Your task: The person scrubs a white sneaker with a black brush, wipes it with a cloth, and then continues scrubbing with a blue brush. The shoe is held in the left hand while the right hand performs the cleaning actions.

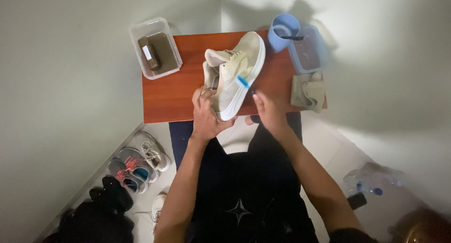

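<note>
Right now a cream-white sneaker (235, 74) stands tilted on its heel at the front edge of the red-brown counter (174, 92), its sole turned toward the right hand. The left hand (206, 112) grips the heel end, fingers (203, 96) wrapped and pressed against the upper. The right hand (268, 110) sits just beside the sole, its fingers closed in a pinch on a small blue-headed brush (243, 81) whose head touches the sole's side wall. By the look of it, the step in hand is scrubbing the sole edge; the next stroke calls for a firm left-hand hold so the sneaker does not twist.

Behind the sneaker to its left, a clear plastic box (155, 48) holds a brown block. Behind it to the right stand a blue cup (283, 31) and a bluish tray (307, 48), with a crumpled beige cloth (307, 90) just in front of the tray. Below the counter, left of the sneaker, several other shoes (138, 163) lie along the wall on the floor. A plastic bottle (371, 179) lies well apart to the right.
</note>
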